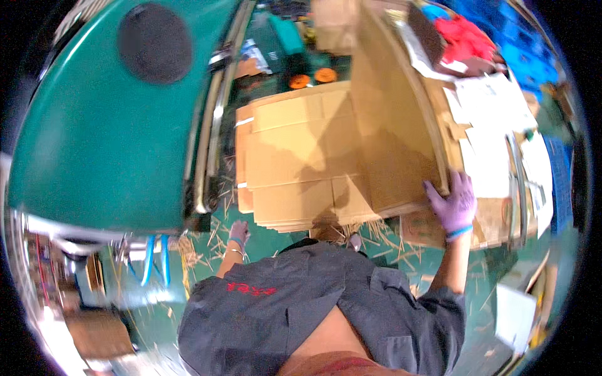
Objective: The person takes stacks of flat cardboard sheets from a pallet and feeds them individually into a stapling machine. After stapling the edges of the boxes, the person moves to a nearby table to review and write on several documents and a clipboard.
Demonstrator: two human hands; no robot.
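Note:
My right hand (454, 203), in a pale purple glove with a blue cuff, is at the near end of a brown cardboard sheet (395, 119) that stands tilted up. Its thumb lies on the inner side of the edge and its fingers on the outer side, so the edge is between them. Left of the raised sheet lies a stack of flat cardboard (295, 144), with shadows across it. My left hand (239, 231), gloved too, hangs low by the stack's near left corner. It holds nothing that I can see, and its fingers look loosely apart.
A large green table (94, 144) with a dark round patch (155, 42) fills the left. White papers (495, 106) and a red bundle (464, 39) lie at the right, near blue crates (527, 44). Two orange discs (325, 76) show behind the stack. Cardboard scraps (376, 235) litter the green floor.

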